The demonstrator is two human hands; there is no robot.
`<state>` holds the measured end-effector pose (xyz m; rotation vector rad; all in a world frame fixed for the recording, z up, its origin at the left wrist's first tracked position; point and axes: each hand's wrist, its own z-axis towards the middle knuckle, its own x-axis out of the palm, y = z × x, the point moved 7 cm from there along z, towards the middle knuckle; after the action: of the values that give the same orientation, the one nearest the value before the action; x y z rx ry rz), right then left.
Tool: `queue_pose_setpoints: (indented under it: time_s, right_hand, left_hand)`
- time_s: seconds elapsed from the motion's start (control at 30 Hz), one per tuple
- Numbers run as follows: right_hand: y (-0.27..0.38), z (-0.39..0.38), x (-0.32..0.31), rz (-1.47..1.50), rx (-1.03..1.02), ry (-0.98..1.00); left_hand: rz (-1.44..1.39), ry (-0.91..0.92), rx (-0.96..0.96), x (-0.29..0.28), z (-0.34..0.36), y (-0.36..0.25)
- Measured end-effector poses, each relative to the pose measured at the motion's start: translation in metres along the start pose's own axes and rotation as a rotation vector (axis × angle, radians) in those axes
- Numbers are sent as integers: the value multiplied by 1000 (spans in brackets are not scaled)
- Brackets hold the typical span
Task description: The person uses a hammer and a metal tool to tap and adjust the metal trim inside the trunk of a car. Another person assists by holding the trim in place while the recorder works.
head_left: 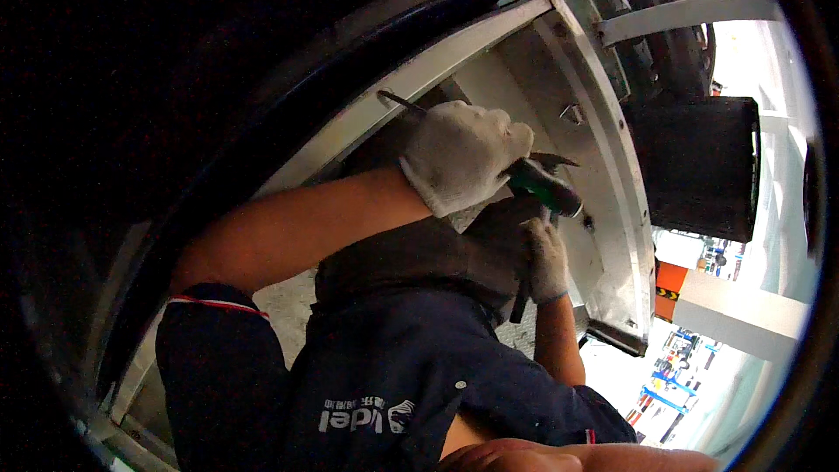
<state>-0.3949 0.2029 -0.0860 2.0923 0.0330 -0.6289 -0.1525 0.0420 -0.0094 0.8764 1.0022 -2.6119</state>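
Down in the middle of the head view, inside a pale metal frame (pixel 489 31), my gloved left hand (pixel 468 157) is closed around a green-and-black tool (pixel 546 189), its thick end pointing right and near. My gloved right hand (pixel 547 264) is just nearer and to the right, fingers curled by a thin pale shank (pixel 546 213); whether they are clamped on it I cannot tell. To do this well, I think I should hold the tool firmly without twisting my left wrist, steady the work lightly with my right, and mind my fingertips where the two hands meet.

My left glove covers most of the grip, so I can't see whether the thin dark rod (pixel 400 102) sticking out to its far left belongs to the same tool. The dark pointed piece (pixel 555 160) just beyond the handle is equally unclear, and so is the dark bar (pixel 521 301) near my right wrist. Deep shadow swallows the left side, and the lens rim cuts off the right.
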Motion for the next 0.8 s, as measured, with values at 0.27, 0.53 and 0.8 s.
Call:
queue_pose_setpoints:
  time_s: [0.27,0.53,0.8]
  right_hand:
    - [-132,60,44,-276,74,233]
    - [-127,81,68,-339,-61,329]
    - [-189,127,79,-215,-25,420]
  left_hand:
    - [-22,176,317,63,-44,-20]
    - [-25,254,230,70,-43,1]
    - [-17,248,177,73,-34,-1]
